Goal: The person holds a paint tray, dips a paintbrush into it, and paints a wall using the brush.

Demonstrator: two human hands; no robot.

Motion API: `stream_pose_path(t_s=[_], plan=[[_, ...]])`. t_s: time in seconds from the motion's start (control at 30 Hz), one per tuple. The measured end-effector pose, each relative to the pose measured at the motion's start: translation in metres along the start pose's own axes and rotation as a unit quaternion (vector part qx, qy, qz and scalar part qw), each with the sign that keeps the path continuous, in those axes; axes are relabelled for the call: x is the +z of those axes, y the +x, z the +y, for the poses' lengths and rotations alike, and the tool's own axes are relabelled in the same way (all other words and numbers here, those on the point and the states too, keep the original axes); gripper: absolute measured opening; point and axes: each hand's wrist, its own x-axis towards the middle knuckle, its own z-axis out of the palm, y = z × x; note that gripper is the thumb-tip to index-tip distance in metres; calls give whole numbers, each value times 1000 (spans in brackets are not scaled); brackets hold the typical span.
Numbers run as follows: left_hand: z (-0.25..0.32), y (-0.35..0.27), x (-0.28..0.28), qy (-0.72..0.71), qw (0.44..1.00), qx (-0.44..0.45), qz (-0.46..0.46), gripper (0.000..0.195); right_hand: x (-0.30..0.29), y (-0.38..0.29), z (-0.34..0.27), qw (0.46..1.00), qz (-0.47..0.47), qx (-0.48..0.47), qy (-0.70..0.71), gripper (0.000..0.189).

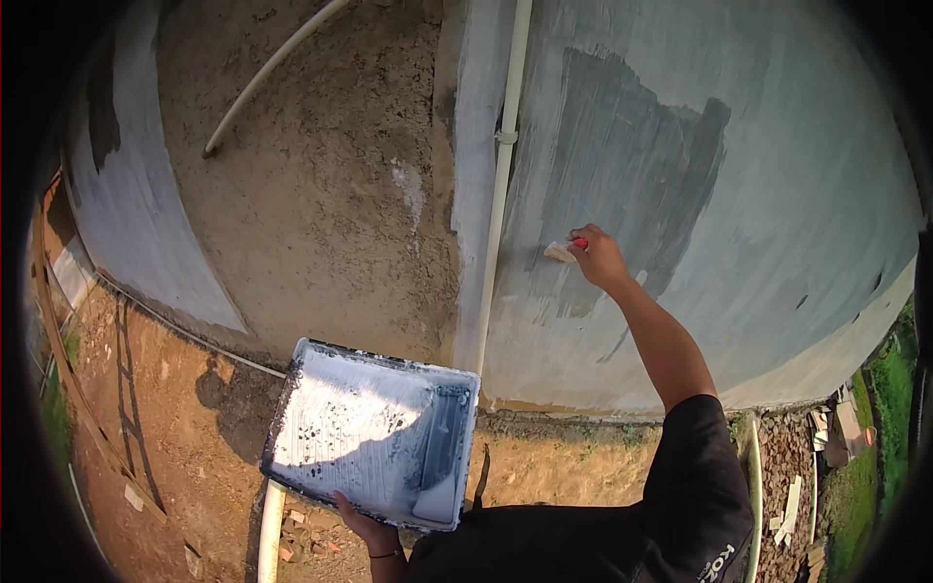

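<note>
My right hand (599, 256) grips a paintbrush (560, 252) by its red handle, its pale bristles at the rendered wall (787, 218). Around and above the brush lies a darker grey patch (627, 160) with streaked edges. Low in front of me, my left hand (364, 526) holds a paint tray (350, 415) by its near edge, with only some fingers in sight. White paint coats the ribbed slope, and a pool of white paint (437, 501) lies in the well at the right.
A white plastic pipe (503, 189) runs up the wall left of the brush. Beyond it is rough brown plaster (306, 218) with another pipe (270, 69). Below are bare soil (182, 408), a pale pipe (271, 532), a wooden plank (87, 408) and broken rubble (783, 466).
</note>
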Motion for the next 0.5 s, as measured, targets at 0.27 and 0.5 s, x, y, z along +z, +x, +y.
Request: stream_pose_path(t_s=[0.27, 0.5], plan=[[-1, -2, -4, 10, 1000, 18, -5, 69, -160, 128, -100, 950, 225, -189, -110, 19], [0, 2, -6, 19, 1000, 12, -9, 69, -91, 98, -61, 913, 229, -254, -223, 16]])
